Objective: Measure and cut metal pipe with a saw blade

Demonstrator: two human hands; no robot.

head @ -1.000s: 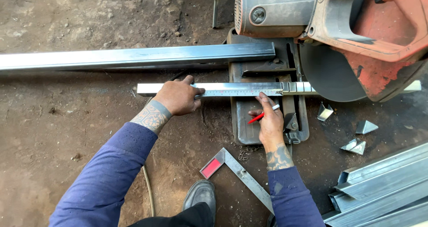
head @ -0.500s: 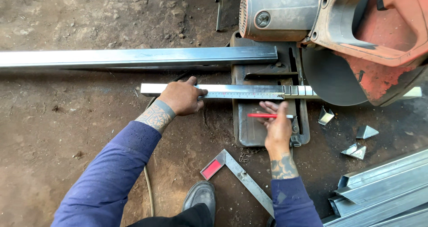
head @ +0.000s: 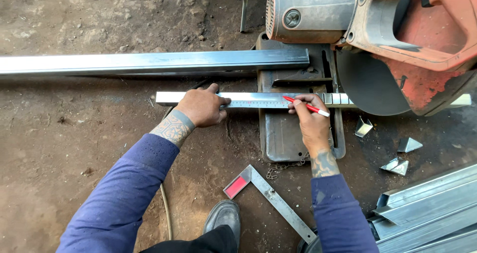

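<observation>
My left hand (head: 200,107) presses down on a steel ruler (head: 258,103) that lies along a short square metal tube (head: 169,98). The tube rests across the base of a chop saw (head: 278,134). My right hand (head: 312,121) holds a red pen (head: 306,106) with its tip on the ruler and tube, just left of the saw's blade (head: 370,86). Both forearms wear blue sleeves.
A long metal tube (head: 149,63) lies behind, on the dirt floor. The saw's orange guard and grey motor (head: 397,29) hang over the blade at top right. A try square with a red handle (head: 271,201) lies near my shoe (head: 224,217). Cut offcuts (head: 405,153) and stacked metal profiles (head: 427,208) lie at the right.
My right hand has moved up from the saw base to the tube, and the pen has turned so that its tip meets the ruler. My left hand stays on the ruler.
</observation>
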